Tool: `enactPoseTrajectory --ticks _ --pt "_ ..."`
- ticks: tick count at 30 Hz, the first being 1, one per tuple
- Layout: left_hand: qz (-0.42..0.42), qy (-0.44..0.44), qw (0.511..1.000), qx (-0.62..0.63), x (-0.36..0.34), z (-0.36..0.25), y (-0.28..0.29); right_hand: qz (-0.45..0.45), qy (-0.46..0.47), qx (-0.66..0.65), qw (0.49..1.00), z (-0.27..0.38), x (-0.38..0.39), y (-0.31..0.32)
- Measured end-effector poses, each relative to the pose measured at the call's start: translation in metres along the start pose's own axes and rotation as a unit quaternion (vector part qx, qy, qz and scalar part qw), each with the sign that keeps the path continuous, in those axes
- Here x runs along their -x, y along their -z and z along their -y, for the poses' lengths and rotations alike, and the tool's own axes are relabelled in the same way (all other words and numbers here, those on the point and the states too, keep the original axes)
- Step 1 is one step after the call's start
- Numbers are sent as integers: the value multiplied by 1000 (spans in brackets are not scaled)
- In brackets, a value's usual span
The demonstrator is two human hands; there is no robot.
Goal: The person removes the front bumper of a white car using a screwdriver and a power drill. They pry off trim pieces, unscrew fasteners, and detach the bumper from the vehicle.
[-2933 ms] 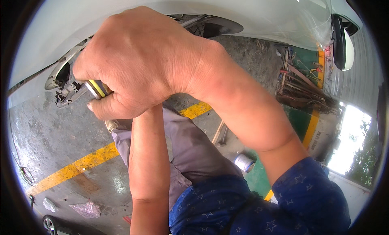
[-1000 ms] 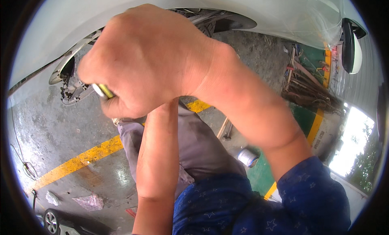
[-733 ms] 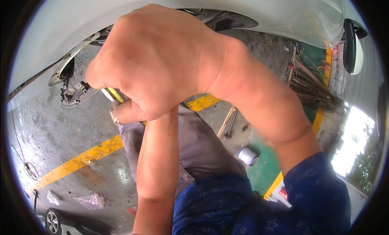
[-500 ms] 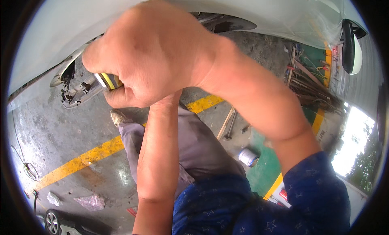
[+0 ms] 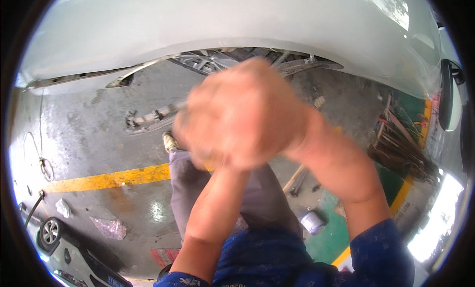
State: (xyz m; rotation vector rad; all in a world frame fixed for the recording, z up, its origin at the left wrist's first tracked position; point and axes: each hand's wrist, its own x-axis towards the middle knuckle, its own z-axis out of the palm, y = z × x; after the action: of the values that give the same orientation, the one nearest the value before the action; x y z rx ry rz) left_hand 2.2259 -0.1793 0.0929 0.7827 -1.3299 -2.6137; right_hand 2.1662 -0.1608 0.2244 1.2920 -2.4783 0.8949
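Observation:
My right hand (image 5: 252, 113) is in front of me, closed and blurred by motion, with its back toward me. It hides most of my left hand; only the left wrist (image 5: 232, 175) shows just below it. Whatever the fingers hold is hidden or smeared. Beyond my hands stretches a pale car body panel (image 5: 198, 24) with an arched wheel opening. Dark and silvery parts (image 5: 203, 61) show inside that opening. Neither hand visibly touches the panel.
A detached trim strip (image 5: 153, 119) lies on the grey floor to the left, near my shoe (image 5: 170, 141). A paint can (image 5: 311, 221) stands at right, with a pile of rods (image 5: 401, 148) farther off. Another car (image 5: 74, 257) stands lower left, a side mirror (image 5: 451, 96) far right.
My hands have drawn down and to the right, away from the panel. A yellow-and-dark thing that showed in the right hand's grip is out of sight. The view has shifted, showing more wheel opening.

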Motion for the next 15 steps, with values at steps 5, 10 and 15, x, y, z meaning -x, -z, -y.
enactPoseTrajectory --ticks 5,10,15 --pt "-40 216 974 60 6 -33 -21 -18 71 -159 984 102 -17 25" --pt "17 255 961 104 -4 -39 -8 11 41 -166 985 145 17 88" --pt "8 282 946 160 -4 -40 -8 24 -301 -79 950 110 58 99"
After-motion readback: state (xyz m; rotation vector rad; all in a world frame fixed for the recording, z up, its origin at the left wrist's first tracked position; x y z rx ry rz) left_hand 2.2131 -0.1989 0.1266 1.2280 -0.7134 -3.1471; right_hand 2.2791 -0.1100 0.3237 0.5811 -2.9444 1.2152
